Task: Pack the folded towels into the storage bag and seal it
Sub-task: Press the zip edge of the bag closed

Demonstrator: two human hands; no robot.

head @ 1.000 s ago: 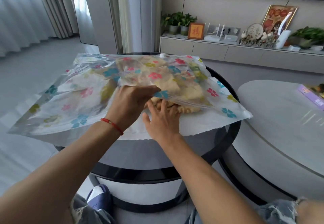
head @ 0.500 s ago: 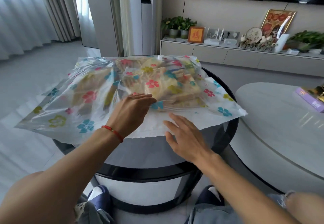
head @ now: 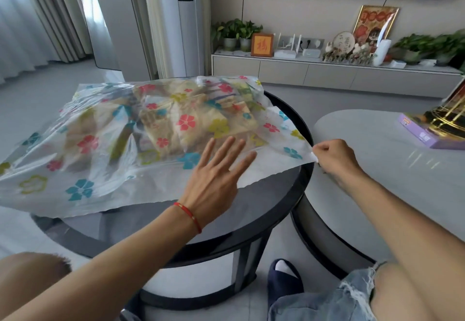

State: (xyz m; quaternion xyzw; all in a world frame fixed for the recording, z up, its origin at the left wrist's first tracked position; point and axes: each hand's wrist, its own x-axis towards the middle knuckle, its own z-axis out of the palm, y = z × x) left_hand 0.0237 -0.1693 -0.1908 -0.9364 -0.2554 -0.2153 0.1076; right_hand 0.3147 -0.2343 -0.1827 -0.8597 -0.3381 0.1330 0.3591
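Lying across the round black table [head: 281, 195], the flowered storage bag [head: 83, 169] overhangs its left edge, with the folded towels [head: 201, 122] showing through the clear plastic. Her left hand [head: 216, 177] rests flat on the bag's near side, fingers spread straight. Further right, the right hand [head: 332, 154] pinches the bag's near right corner at the table's rim

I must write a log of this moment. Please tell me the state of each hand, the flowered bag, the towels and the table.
Left hand: open, fingers straight, flat on the bag.
Right hand: pinches the bag's near right corner.
Clear plastic storage bag with coloured flowers: lying flat, overhanging the table; whether sealed cannot be told.
Folded beige towels: inside the bag.
Round black glass table: bears the bag.
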